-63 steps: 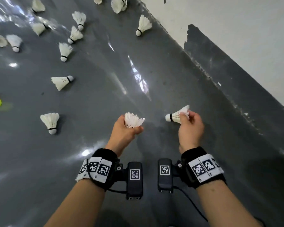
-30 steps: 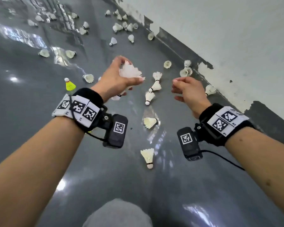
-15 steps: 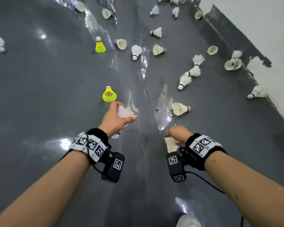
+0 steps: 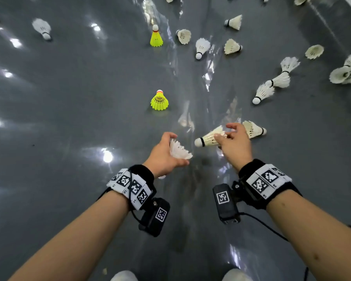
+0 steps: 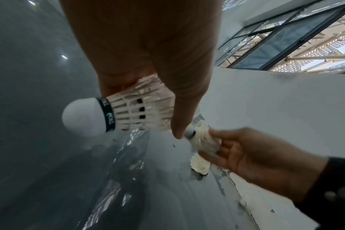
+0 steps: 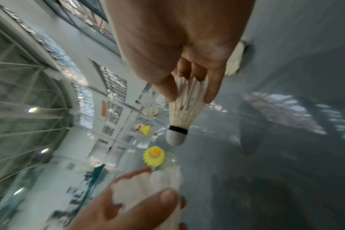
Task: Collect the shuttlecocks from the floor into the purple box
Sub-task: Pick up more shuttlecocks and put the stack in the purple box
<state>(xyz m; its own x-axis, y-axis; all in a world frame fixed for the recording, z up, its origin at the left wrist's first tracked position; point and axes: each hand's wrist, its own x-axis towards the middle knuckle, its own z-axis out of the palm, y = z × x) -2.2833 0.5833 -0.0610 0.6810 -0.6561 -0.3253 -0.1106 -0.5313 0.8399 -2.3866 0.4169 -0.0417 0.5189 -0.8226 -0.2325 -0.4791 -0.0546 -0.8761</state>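
Two hands: both hold white shuttlecocks above the grey floor (image 4: pixel 69 102).
Left hand (image 4: pixel 164 154): fingers curled round a feather shuttlecock (image 4: pixel 178 151), as half a second ago.
Right hand (image 4: pixel 234 144): fingers and thumb pinch the skirt of a second shuttlecock (image 4: pixel 209 138), cork pointing left; half a second ago it was down at the floor over it.
Nearest loose one (image 4: pixel 253 129): on the floor just beyond the right hand.
Yellow shuttlecock (image 4: pixel 159 100): upright ahead, unmoved.
Purple box: not in view.
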